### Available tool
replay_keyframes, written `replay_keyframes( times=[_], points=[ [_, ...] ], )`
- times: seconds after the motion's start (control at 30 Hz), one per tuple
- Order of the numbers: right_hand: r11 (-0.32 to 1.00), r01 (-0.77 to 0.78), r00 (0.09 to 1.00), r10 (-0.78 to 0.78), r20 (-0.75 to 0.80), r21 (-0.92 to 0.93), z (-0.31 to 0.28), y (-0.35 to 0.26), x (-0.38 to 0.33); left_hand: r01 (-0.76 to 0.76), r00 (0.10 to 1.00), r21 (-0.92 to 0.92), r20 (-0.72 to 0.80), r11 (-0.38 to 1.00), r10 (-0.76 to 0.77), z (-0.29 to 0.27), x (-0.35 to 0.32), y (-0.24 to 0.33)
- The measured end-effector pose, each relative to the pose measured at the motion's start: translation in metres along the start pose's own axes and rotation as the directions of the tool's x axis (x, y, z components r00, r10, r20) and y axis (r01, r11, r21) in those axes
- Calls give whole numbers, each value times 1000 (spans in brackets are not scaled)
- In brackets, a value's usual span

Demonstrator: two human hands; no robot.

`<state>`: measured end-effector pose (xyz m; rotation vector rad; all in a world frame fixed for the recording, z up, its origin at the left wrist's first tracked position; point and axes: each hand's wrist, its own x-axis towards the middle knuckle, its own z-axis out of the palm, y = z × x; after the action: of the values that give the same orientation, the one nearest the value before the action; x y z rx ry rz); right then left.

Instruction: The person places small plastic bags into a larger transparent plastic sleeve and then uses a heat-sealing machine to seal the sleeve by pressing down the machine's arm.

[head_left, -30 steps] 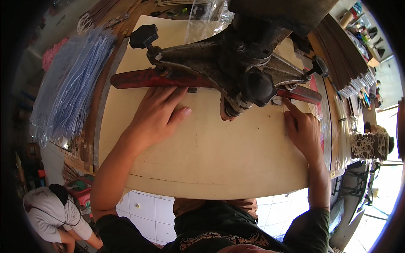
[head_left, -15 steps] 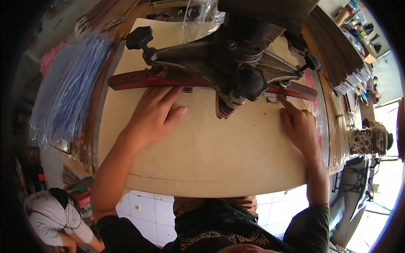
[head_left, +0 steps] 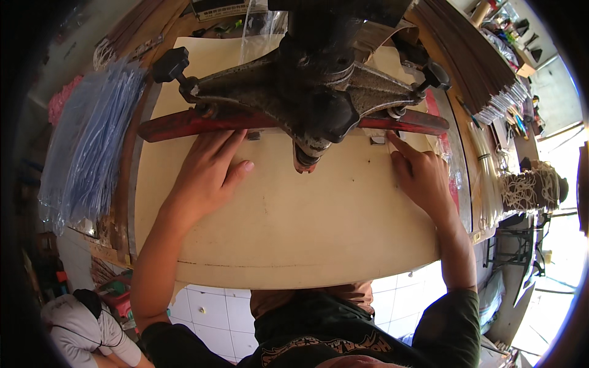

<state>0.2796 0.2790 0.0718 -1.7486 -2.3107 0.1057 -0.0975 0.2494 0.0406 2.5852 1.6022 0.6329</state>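
Observation:
A dark metal press head (head_left: 307,86) with black knobs hangs over a pale cream work board (head_left: 294,214). Across its underside runs a long red bar (head_left: 178,126). My left hand (head_left: 208,168) lies palm down on the board, fingers stretched, their tips reaching the bar's front edge and partly hidden there. Just right of those fingertips sits a small dark piece (head_left: 253,136). My right hand (head_left: 420,175) rests by the bar's right part, index finger extended, the other fingers bent. Beside that index fingertip is a small grey piece (head_left: 377,140). Whatever lies beneath the bar is mostly hidden.
Bluish clear plastic sheets (head_left: 86,141) hang in a stack at the left edge. Long dark brown strips (head_left: 478,67) lie at the far right, with a bundle of pale cords (head_left: 488,178) nearer. Another person (head_left: 80,328) is bent over at the lower left.
The whole view has shifted slightly, so the press and board appear further left. Both hands keep nearly the same places at the red bar. The person at lower left appears lower.

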Motion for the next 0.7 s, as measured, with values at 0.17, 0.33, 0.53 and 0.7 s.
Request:
replay_keyframes(
  times=[0.17, 0.33, 0.53, 0.7],
  points=[
    [999, 26, 999, -25, -29, 21, 3, 2, 0, 50, 995, -52, 86, 997, -45, -4, 1, 1],
    [1000, 21, 1000, -20, -11, 14, 0, 1, 0, 14, 1000, -26, 18, 1000, -14, -2, 1, 2],
    [1000, 26, 1000, -26, -9, -8, -2, 1, -1, 22, 999, -32, 43, 999, -21, -3, 3, 4],
    [999, 49, 998, -48, -39, 8, 3, 5, -3, 34, 996, -60, 78, 998, -30, -6, 4, 5]
  ],
)
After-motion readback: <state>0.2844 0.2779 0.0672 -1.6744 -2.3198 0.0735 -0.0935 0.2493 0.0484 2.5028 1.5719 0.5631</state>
